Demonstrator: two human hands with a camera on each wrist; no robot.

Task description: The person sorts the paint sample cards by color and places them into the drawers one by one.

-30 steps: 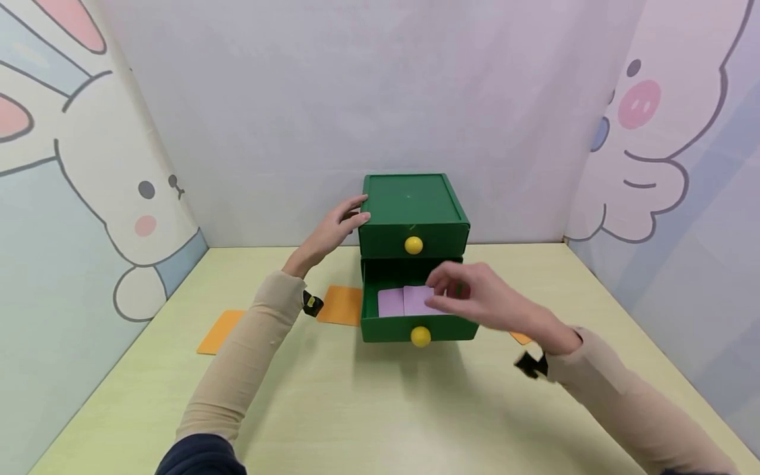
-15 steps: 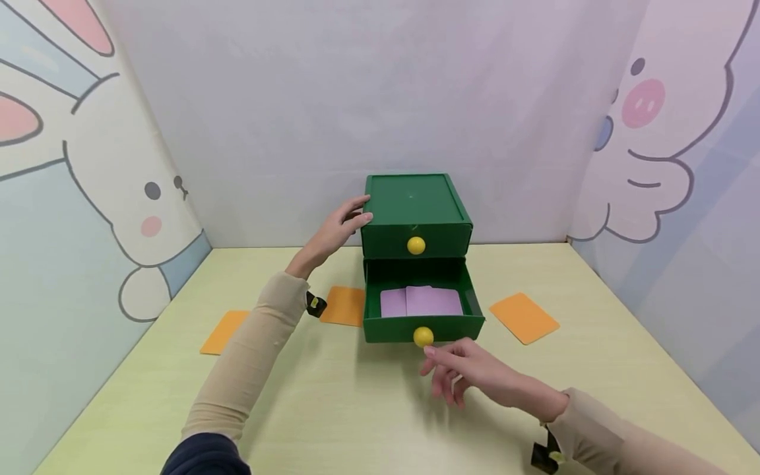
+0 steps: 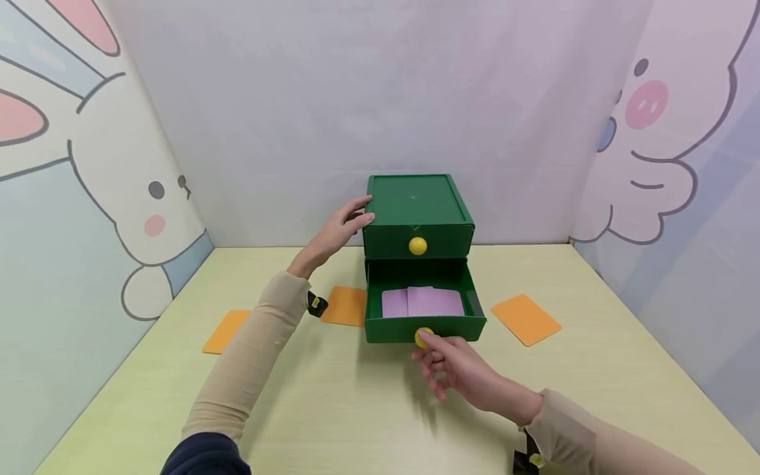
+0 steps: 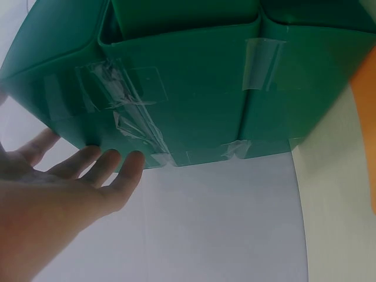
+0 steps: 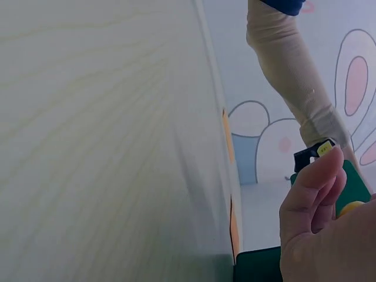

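Because the lower drawer (image 3: 392, 330) stood out from the green cabinet (image 3: 415, 198), the head view showed right into it: purple cards (image 3: 436, 302) lay overlapping inside, probably gathered there so that the drawer's walls kept them together. The hands were apart. The left hand (image 3: 332, 236), its fingers extended, rested against the cabinet's upper left edge, seemingly as a brace against sliding. The right hand (image 3: 463, 376) had its thumb on the lower yellow knob (image 3: 419, 340), the natural place to control the drawer; whether the bent fingers beneath pinched it I could not tell. Orange cards (image 3: 526, 319) lay on the desk (image 3: 332, 422) to either side, outside the drawer.

In the left wrist view, that hand's fingers reached along the cabinet's side without curling round it, suiting steadying more than lifting. Clear tape (image 4: 265, 63) crossed the joints, presumably binding the parts.

From the right wrist, the thumb and fingers were bent close to each other, but their contact with the lower knob was hidden, so the firmness of any hold stayed uncertain.
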